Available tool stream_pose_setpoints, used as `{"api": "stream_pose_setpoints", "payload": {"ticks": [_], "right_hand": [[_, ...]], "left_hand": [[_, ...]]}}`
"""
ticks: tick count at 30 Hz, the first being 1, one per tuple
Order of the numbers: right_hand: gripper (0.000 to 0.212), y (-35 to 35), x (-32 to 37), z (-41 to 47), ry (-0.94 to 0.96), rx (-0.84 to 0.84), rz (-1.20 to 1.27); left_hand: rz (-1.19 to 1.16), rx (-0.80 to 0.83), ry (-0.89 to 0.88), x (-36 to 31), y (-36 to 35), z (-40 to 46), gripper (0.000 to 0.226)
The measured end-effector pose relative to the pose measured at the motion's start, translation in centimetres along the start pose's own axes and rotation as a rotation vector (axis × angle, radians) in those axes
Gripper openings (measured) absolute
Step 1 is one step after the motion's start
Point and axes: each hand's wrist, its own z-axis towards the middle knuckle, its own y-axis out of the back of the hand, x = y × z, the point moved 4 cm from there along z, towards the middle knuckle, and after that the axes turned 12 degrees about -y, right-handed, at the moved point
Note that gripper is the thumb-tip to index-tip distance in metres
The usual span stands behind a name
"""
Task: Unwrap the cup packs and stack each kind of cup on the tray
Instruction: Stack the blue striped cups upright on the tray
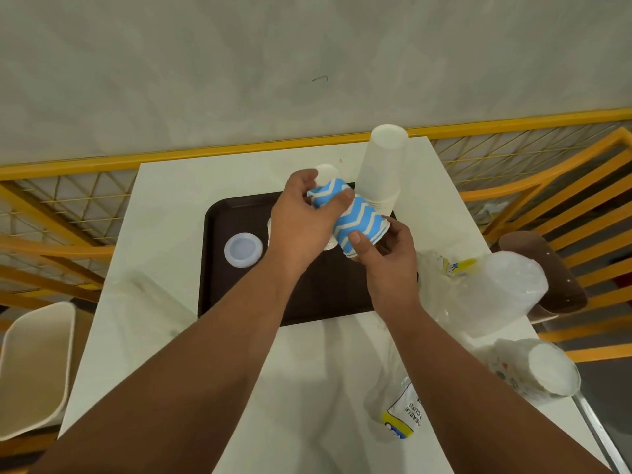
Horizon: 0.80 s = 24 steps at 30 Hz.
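A: How is the blue zigzag cup stack (352, 218) held?

B: It is held tilted above the dark brown tray (219, 285), with the bases toward the far left and the rims toward the near right. The upper end is gripped by the left hand (301, 227), whose fingers and thumb are curled round it. The rim end is pinched by the right hand (383, 265), with the thumb laid on the outer wall near the rim.

A: What is located on the tray?

B: A tall stack of plain white cups (381, 172) is stood upside down at the far right corner. A small clear cup (243, 249) is placed at the left side of the tray. Further white cups are partly hidden behind the left hand; their number cannot be told.

A: What is found beside the tray?

B: The tray is set on a white table (164, 206). Crumpled clear wrapping (492, 295) is lying to the right of the tray. A wrapped pack of patterned cups (540, 367) is lying at the near right edge. An emptied printed wrapper (400, 415) is lying near the right forearm. A cream bin (34, 367) is positioned to the left of the table.
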Motion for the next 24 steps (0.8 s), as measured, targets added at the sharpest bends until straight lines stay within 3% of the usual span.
{"api": "stream_pose_setpoints", "payload": {"ticks": [6, 9, 11, 13, 15, 19, 24], "right_hand": [[0.077, -0.8, -1.0, -0.3, 0.01, 0.129, -0.065], [0.091, -0.8, -1.4, -0.6, 0.016, 0.176, -0.207], [0.089, -0.6, -2.1, -0.5, -0.039, 0.117, -0.318], [0.072, -0.4, -2.8, 0.0, -0.114, 0.03, -0.506], [0.068, 0.0, -3.9, 0.8, -0.154, -0.004, -0.823], [0.07, 0.1, -6.2, 1.5, -0.195, 0.106, -1.326], [0.068, 0.1, -7.5, 2.1, -0.238, 0.249, -1.674]], "left_hand": [[-0.129, 0.036, 0.061, 0.6, 0.2, -1.6, 0.062], [-0.065, -0.01, -0.061, -0.9, 1.4, -1.0, 0.062], [-0.072, -0.078, -0.167, -2.6, 2.3, 0.0, 0.061], [-0.045, -0.11, -0.284, -4.0, 3.0, 1.4, 0.063], [0.032, -0.08, -0.378, -4.6, 3.1, 3.0, 0.066], [0.229, 0.053, -0.398, -2.9, 1.8, 5.5, 0.069], [0.379, 0.165, -0.377, 0.3, -0.3, 5.7, 0.06]]}}
